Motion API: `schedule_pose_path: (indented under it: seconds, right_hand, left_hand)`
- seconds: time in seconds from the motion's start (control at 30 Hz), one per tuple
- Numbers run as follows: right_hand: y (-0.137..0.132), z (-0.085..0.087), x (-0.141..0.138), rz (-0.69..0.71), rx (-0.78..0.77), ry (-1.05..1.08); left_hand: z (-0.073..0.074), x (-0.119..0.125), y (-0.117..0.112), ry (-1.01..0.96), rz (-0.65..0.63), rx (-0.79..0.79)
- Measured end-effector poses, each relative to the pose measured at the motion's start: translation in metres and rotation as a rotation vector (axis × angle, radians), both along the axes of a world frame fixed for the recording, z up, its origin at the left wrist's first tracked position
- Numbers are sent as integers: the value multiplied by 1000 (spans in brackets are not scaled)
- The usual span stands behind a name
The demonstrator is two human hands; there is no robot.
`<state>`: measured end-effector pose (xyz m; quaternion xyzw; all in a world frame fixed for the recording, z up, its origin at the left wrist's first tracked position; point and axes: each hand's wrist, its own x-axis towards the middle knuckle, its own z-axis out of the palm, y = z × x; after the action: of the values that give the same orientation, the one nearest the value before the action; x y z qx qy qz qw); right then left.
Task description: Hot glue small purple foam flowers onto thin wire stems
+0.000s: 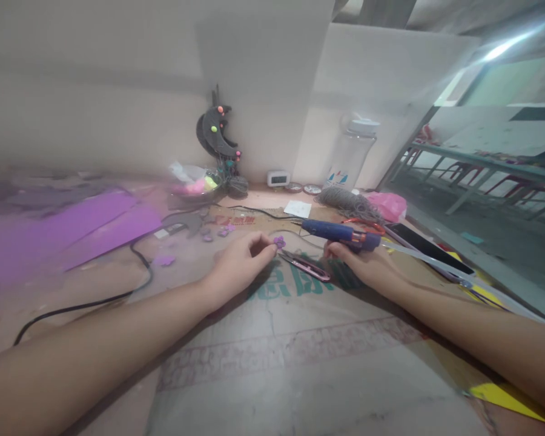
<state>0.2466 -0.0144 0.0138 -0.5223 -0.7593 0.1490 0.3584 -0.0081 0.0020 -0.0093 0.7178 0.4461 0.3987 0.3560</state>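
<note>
Between thumb and fingers, my left hand (241, 261) pinches a small purple flower (279, 242). My right hand (352, 260) is wrapped round the grip of a blue hot glue gun (333, 232), whose nozzle points left, above and to the right of the flower. A long whitish glue stick (418, 257) sticks out of the gun's back end. On the table between my hands lies a pair of pink-handled thread snips (306, 266), blades toward the flower. More small purple flowers (224, 231) lie beyond my left hand.
Purple sheets (113, 227) and a black cord (91, 303) lie to the left. At the back stand a dark crescent moon ornament (215, 133), a small white clock (278, 178) and a clear bottle (349, 157). Grey yarn (347, 203) and a phone (429, 249) are on the right.
</note>
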Motion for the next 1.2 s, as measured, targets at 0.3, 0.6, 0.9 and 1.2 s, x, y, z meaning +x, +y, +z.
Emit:
schedule_pose_path:
  seconds: [0.3,0.6,0.9,1.2]
  right_hand:
    - [56,34,19,-252,18,-78]
    - [145,23,21,-331,-130,-186]
    - [136,14,33,-296,-85,-306]
    - [77,15,10,66,220,-424]
  left_hand:
    - [-1,0,-2,36,7,-41]
    - [0,0,1,-30,55,-71]
    - [-1,-5,11,-369,137,-162]
    - [3,0,8,-323,115,-155]
